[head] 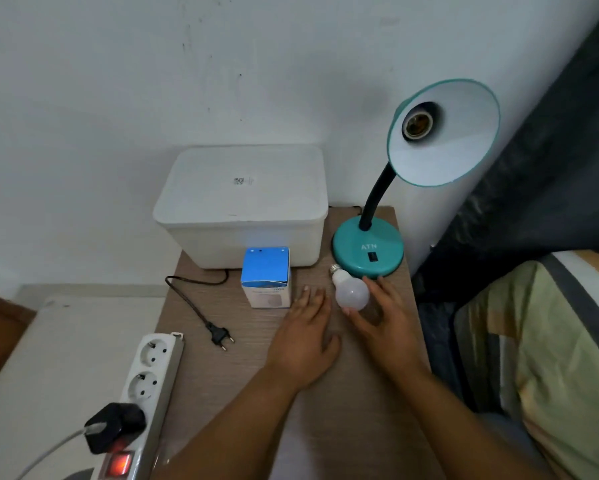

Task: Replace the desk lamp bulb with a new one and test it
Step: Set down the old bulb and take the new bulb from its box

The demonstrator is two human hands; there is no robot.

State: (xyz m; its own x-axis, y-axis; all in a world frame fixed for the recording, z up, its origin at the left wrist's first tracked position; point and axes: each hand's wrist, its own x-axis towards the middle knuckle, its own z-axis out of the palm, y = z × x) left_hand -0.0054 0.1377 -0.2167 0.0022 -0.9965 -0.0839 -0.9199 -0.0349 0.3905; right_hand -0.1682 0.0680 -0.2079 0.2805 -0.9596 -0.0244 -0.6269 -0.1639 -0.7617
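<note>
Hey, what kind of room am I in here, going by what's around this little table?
Probably a bedroom, at a bedside table. The small wooden table sits against a plain white wall, with a teal desk lamp on it, and what looks like a bed with striped bedding is right beside it.

Dim, even indoor light, soft shadows, wide-angle bending at slightly blurred edges.

bulb (351, 292) – white, lying by lamp base | lamp (369, 249) – teal, socket empty
</note>
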